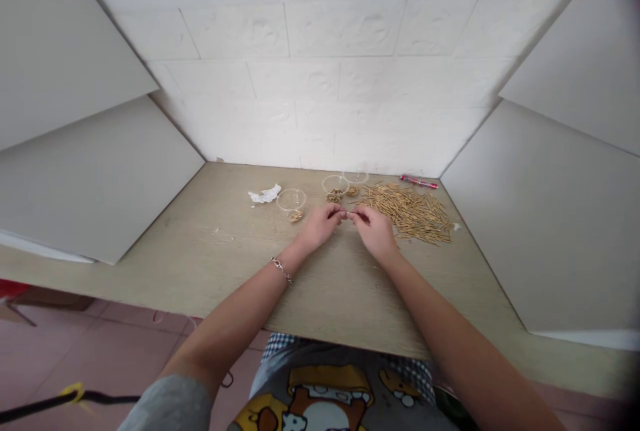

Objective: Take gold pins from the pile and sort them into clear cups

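My left hand (pixel 324 224) and my right hand (pixel 374 229) meet over the middle of the table, fingertips pinched close together. Between them shows a short piece of a thin golden stick (pixel 349 215), gripped from both sides; most of it is hidden by the fingers. Just right of my right hand lies a broad loose pile of slender golden sticks (pixel 413 214). Beyond my fingertips sit two small golden clusters, a darker one (pixel 334 195) and a lighter one (pixel 353 191). Another golden cluster (pixel 296 216) rests left of my left hand.
Clear round rings, perhaps dish rims (pixel 291 199), stand by the clusters. A crumpled white tissue (pixel 266 194) lies to the left. A red pen-like tube (pixel 419 182) is near the white wall (pixel 320 84). Grey panels (pixel 100 177) flank the wooden table (pixel 220 264) on both sides.
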